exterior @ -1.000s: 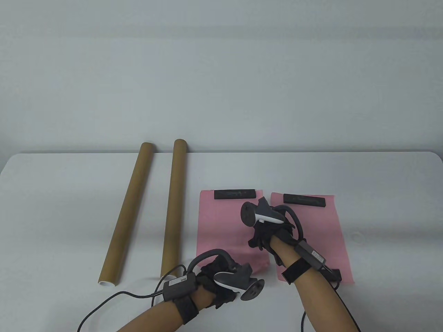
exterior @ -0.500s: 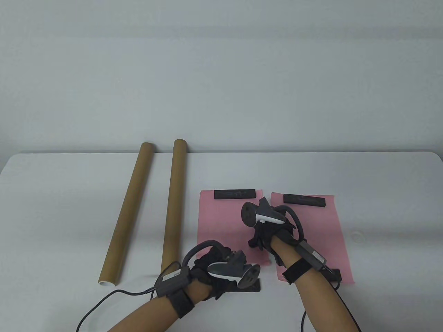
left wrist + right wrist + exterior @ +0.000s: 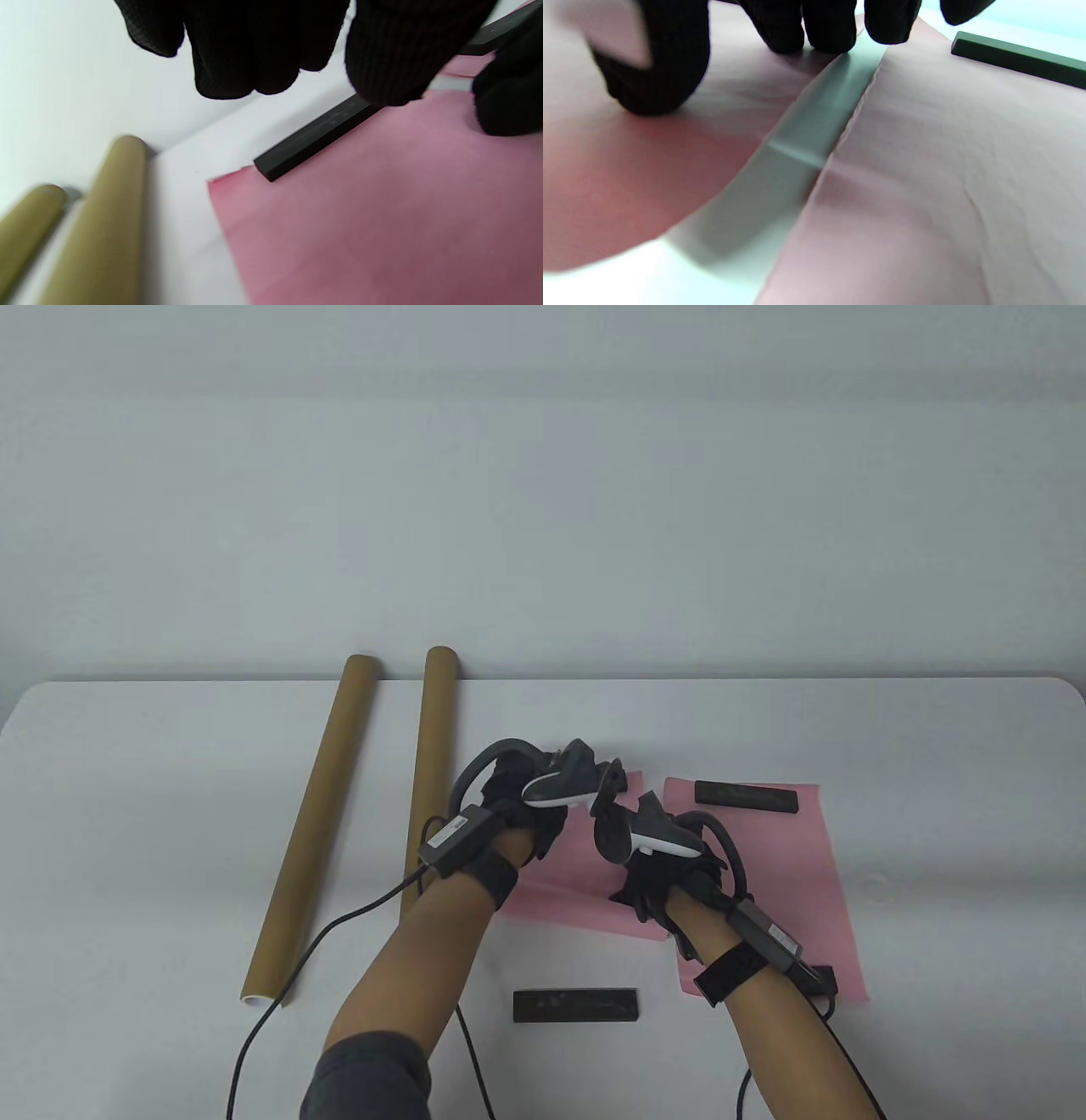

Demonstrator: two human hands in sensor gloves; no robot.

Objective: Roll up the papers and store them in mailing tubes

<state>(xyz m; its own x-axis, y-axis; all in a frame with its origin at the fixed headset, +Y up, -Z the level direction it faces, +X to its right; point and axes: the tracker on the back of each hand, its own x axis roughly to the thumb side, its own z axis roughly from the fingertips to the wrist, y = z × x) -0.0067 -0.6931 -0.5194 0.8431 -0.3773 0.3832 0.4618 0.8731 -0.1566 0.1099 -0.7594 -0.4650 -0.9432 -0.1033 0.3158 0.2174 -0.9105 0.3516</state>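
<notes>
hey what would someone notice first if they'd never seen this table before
Probably the two pink papers side by side near the middle, the left paper and the right paper, with both gloved hands, the left hand and the right hand, on or over the left one. Next, two long brown tubes lie side by side at the left. A black bar sits on the bare table at the front, another on the right paper's far end.

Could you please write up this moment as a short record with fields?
left hand: over the far end of the left pink paper, fingers above its black bar weight
right hand: fingers resting on the left pink paper
right pink paper: flat, weight at far end
loose weight: on the table, near edge
mailing tubes: lying side by side, left
</notes>
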